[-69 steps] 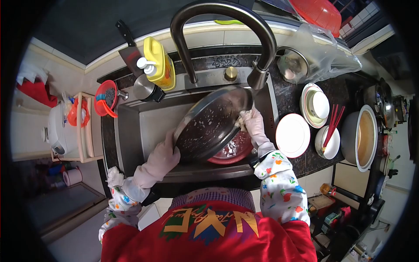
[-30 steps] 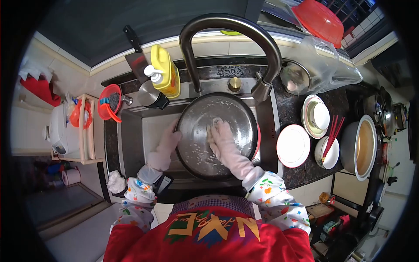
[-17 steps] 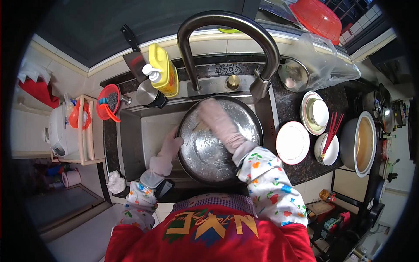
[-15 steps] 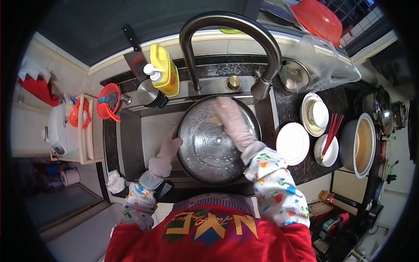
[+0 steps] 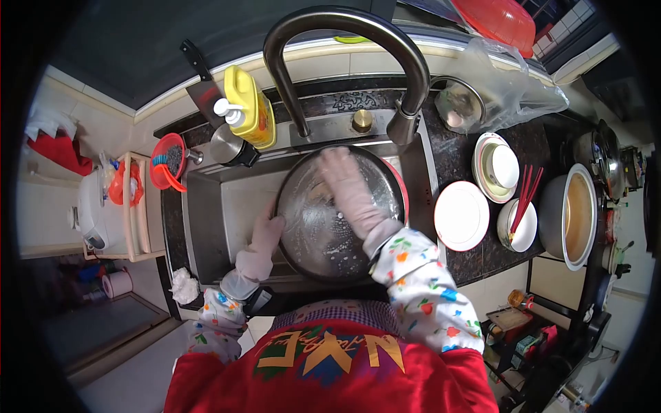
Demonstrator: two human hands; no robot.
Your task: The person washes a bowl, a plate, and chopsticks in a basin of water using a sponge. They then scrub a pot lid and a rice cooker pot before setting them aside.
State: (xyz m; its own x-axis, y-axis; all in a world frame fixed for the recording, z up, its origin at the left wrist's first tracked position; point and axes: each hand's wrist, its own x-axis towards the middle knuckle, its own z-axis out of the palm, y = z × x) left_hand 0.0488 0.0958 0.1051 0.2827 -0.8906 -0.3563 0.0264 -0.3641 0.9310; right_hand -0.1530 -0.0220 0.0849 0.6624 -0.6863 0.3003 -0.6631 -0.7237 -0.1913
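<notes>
A dark round pan [image 5: 313, 227], streaked with suds and water, lies tilted over the sink [image 5: 206, 224]. My left hand [image 5: 265, 237], in a pale translucent glove, grips the pan's left rim, thumb on top and fingers hidden beneath. Across the inside of the pan stretches my gloved right hand [image 5: 344, 182], fingers extended and pressed toward the far wall. Whether anything thin lies beneath that palm is hidden. A red edge [image 5: 405, 196] shows from under the pan's right side.
The faucet [image 5: 351, 20] arches over the sink's back. A yellow soap bottle [image 5: 251, 110], knife [image 5: 201, 79] and red basket [image 5: 167, 162] stand at back left. On the right are a white plate [image 5: 461, 215], stacked bowls [image 5: 502, 168], red chopsticks [image 5: 527, 199] and a large pot [image 5: 554, 217].
My right hand has slid left across the pan toward its far wall. The pan has shifted slightly, uncovering the red edge at its right. My left hand keeps its hold on the rim.
</notes>
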